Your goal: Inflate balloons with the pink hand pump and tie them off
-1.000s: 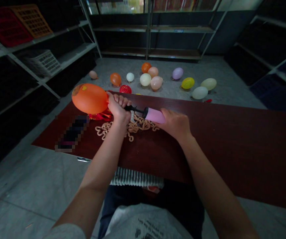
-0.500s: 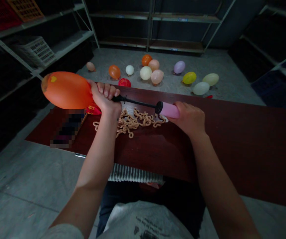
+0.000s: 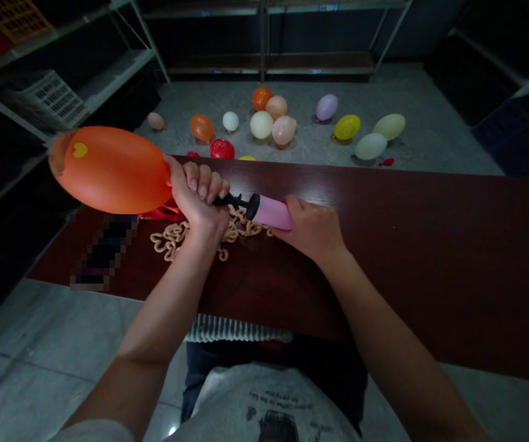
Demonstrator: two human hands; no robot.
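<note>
An inflated orange balloon (image 3: 112,170) with a yellow heart mark spreads out to the left of my left hand (image 3: 201,191). That hand is closed around the black end of a balloon pump, with the balloon's neck at its grip. My right hand (image 3: 315,228) wraps the pump's pink barrel (image 3: 271,212). Only a short stretch of black rod (image 3: 239,201) shows between the two hands. Beneath them, a pile of beige curly loops (image 3: 172,236) lies on the dark red table, partly hidden by my left forearm.
A pixelated flat object (image 3: 103,252) lies at the table's (image 3: 412,264) left end, near some red material (image 3: 163,213). Beyond the table, several balloons (image 3: 261,125) rest on the grey floor. Metal shelves (image 3: 320,63) stand behind, and a white crate (image 3: 57,98) sits on the left rack.
My right hand has moved left toward my left hand, sliding the barrel over the rod so less of it shows. The orange balloon looks larger. The view has tilted down slightly.
</note>
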